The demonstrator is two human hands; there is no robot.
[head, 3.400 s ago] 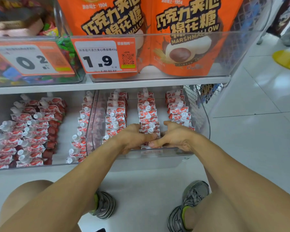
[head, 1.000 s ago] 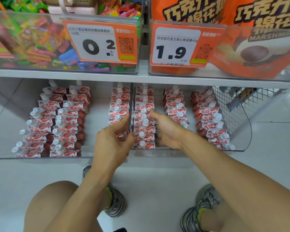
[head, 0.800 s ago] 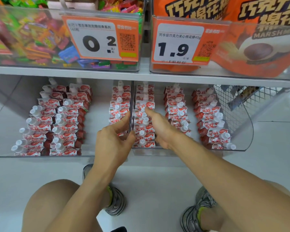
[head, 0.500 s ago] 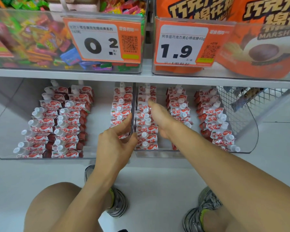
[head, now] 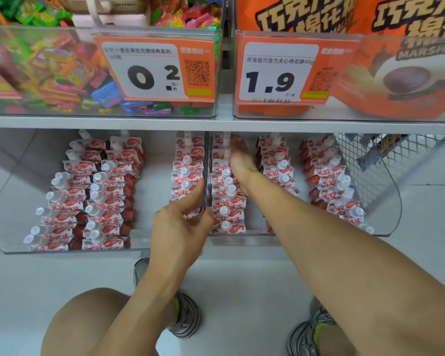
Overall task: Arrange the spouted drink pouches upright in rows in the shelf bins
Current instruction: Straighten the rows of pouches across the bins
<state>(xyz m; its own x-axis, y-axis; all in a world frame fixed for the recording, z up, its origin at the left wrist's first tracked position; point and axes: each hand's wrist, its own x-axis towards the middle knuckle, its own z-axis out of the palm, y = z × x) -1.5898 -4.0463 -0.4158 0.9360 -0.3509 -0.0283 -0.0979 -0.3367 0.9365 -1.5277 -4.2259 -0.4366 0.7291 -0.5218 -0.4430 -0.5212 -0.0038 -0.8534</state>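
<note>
Left hand [head: 180,227]: loose grip at the clear bins' shared divider [head: 204,176], holding nothing. Right hand [head: 242,163]: deep in right clear plastic bin [head: 385,201], grip unreadable. Red-and-white spouted pouches [head: 229,201] mostly rowed upright; left bin's [head: 0,227] rows lean, need straightening.

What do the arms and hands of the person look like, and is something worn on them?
Both arms are bare up to the frame edge: no sleeves show. The left hand and right hand wear no gloves, and no rings, watch or bracelets are visible. Nothing is marked on them.
</note>
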